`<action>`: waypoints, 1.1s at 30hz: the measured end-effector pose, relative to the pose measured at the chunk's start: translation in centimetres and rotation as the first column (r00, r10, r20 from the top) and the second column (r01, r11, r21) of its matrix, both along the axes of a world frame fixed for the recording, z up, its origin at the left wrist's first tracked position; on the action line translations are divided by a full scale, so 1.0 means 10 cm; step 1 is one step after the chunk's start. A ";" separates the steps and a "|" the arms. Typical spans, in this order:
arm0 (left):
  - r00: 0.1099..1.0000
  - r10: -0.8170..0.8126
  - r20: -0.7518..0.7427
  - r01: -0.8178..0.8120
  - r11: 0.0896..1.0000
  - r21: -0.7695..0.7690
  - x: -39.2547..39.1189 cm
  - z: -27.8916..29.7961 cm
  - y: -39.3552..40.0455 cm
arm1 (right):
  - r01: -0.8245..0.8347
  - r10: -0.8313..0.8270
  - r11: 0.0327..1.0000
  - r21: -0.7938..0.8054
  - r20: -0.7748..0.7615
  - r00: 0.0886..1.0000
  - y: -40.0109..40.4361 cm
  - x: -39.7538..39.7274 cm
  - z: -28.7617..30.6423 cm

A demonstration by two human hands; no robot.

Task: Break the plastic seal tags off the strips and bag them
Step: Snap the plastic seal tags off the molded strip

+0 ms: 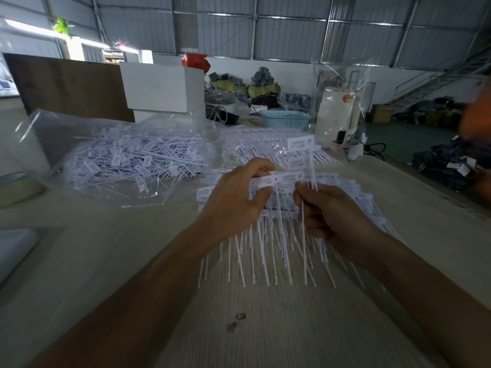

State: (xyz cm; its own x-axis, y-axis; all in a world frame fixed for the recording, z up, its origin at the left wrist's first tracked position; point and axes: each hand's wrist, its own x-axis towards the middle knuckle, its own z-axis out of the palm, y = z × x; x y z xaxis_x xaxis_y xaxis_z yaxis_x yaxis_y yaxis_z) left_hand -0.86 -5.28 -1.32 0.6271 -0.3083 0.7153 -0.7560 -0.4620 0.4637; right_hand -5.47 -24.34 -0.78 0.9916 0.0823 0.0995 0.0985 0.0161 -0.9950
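Fingers (pixel 261 192) above pale wooden table (pixel 265 328)

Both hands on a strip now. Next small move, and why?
Probably twist the right hand away to snap one seal tag off the strip, which the left hand pinches at its end. The right hand's fingers already grip tag stems, and the clear bag of loose tags lies open to the left.

White seal tags (pixel 276 179) on the pale, wood-grained table (pixel 265 328); beyond the table, a light blue perforated basket (pixel 285 119); left of the basket, a white box (pixel 162 88) topped by red packaging (pixel 195 61).
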 end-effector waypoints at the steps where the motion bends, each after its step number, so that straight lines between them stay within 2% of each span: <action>1: 1.000 0.008 0.010 -0.008 1.000 0.014 0.02 -0.01 0.01 | -0.004 0.004 1.000 0.009 -0.005 1.000 -0.02 0.00 0.01; 5: 0.995 0.031 0.096 -0.034 0.999 0.040 0.02 -0.02 0.00 | 0.050 -0.044 0.991 -0.123 0.056 0.997 -0.02 0.00 -0.02; 10: 0.995 0.014 0.095 -0.018 0.999 0.045 -0.02 -0.03 -0.04 | 0.101 -0.073 0.987 -0.126 0.208 0.975 -0.02 0.01 -0.06; 14: 0.997 -0.076 -0.013 0.075 0.997 -0.030 -0.03 0.00 -0.02 | 0.098 -0.038 0.977 -0.187 0.299 0.953 -0.02 -0.02 -0.04; 18: 0.969 -0.176 -0.174 0.156 0.980 -0.123 -0.02 0.00 -0.02 | 0.158 -0.001 0.933 -0.324 0.435 0.900 -0.04 -0.06 0.00; 20: 0.963 -0.200 -0.183 0.176 0.975 -0.137 -0.03 0.01 -0.03 | 0.165 -0.002 0.923 -0.349 0.423 0.906 -0.04 -0.05 -0.01; 23: 0.949 -0.256 -0.186 0.224 0.959 -0.175 -0.04 0.05 -0.01 | 0.112 -0.004 0.939 -0.325 0.315 0.949 -0.05 -0.01 -0.02; 29: 0.816 -0.444 -0.370 0.371 0.893 -0.254 -0.07 0.10 0.05 | 0.120 0.032 0.902 -0.415 0.341 0.940 -0.11 0.02 -0.02; 31: 0.764 -0.483 -0.428 0.422 0.876 -0.234 -0.04 0.10 0.10 | 0.247 -0.072 0.871 -0.426 0.386 0.920 -0.14 0.04 -0.01; 33: 0.690 -0.532 -0.491 0.504 0.840 -0.202 -0.06 0.09 0.13 | 0.364 -0.241 0.886 -0.288 0.385 0.891 -0.28 0.09 0.04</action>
